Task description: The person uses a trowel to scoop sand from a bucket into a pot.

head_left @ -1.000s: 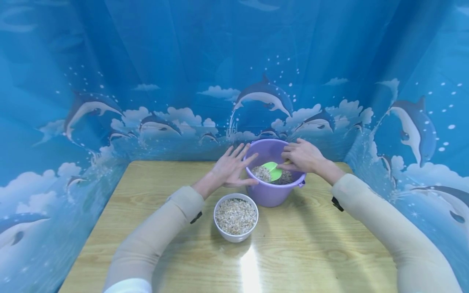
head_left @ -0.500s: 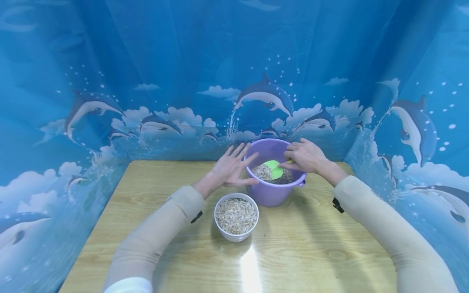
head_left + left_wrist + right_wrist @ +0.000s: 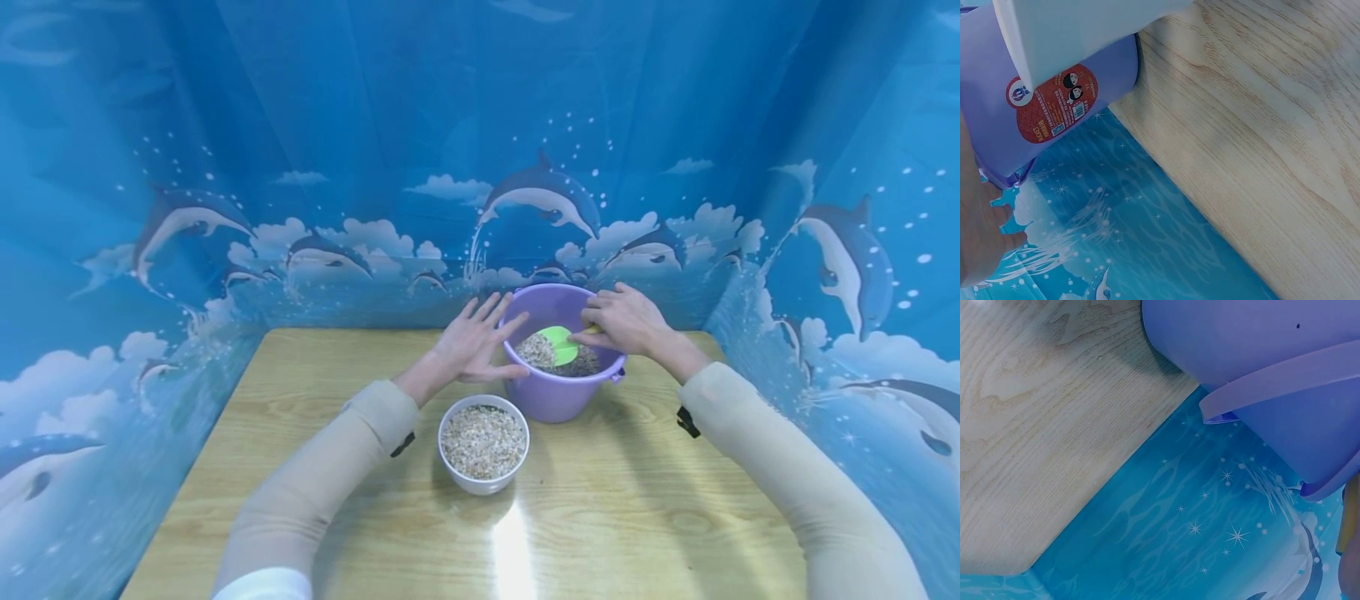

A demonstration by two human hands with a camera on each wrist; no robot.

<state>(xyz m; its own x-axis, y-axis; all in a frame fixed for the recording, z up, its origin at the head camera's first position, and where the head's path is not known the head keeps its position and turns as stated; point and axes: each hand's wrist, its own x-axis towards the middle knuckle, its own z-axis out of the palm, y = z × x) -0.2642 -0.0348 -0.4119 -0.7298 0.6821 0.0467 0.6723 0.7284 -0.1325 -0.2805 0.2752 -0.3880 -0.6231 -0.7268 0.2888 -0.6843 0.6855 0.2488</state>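
In the head view my left hand [image 3: 480,340] lies at the left rim of a purple bucket [image 3: 553,403], its fingers spread and straight. On the other side my right hand [image 3: 628,320] grips the yellow handle of a toy shovel [image 3: 564,350]. The shovel's bright green blade is down inside the bucket, beside a pile of pale gravel [image 3: 536,351]; darker grains show at its right. A white bowl [image 3: 481,487] filled with similar gravel stands in front of the bucket. The right wrist view catches only part of the shovel handle [image 3: 1349,515].
Everything stands on a wooden table [image 3: 637,517]. A blue dolphin-print curtain [image 3: 360,150] closes off the back and both sides. The bucket's carrying handle [image 3: 1279,378] hangs down its side, and a red label [image 3: 1057,103] is on its wall.
My right hand and the shovel have shifted very slightly to the right within the bucket. The left hand, bucket and bowl stay where they were.
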